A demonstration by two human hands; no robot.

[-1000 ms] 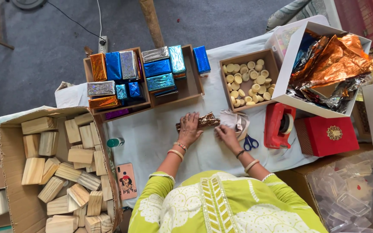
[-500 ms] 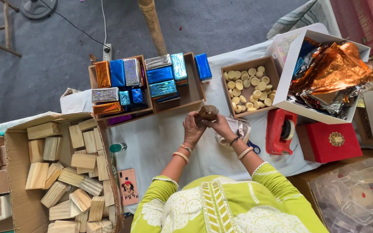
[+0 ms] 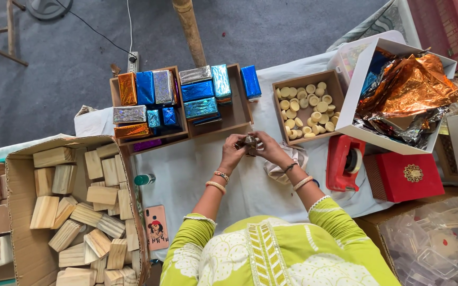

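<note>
My left hand (image 3: 232, 150) and my right hand (image 3: 270, 150) are raised together over the white-covered table (image 3: 197, 169), both closed on a small block wrapped in dark brown foil (image 3: 249, 144). The block sits between my fingertips, just in front of the wooden tray of foil-wrapped blocks (image 3: 234, 114). Bangles show on both wrists. A crumpled pale cloth (image 3: 287, 164) lies under my right wrist.
A cardboard box of bare wooden blocks (image 3: 75, 212) stands at the left. Further trays hold blue, silver and orange wrapped blocks (image 3: 144, 100) and pale round discs (image 3: 303, 108). A white box of foil sheets (image 3: 409, 90), red tape dispenser (image 3: 345, 161), red box (image 3: 404, 177), phone (image 3: 156, 226).
Both hands have lifted off the table and moved away from my body toward the trays, folding the brown foil tighter around the block. The view has also shifted slightly.
</note>
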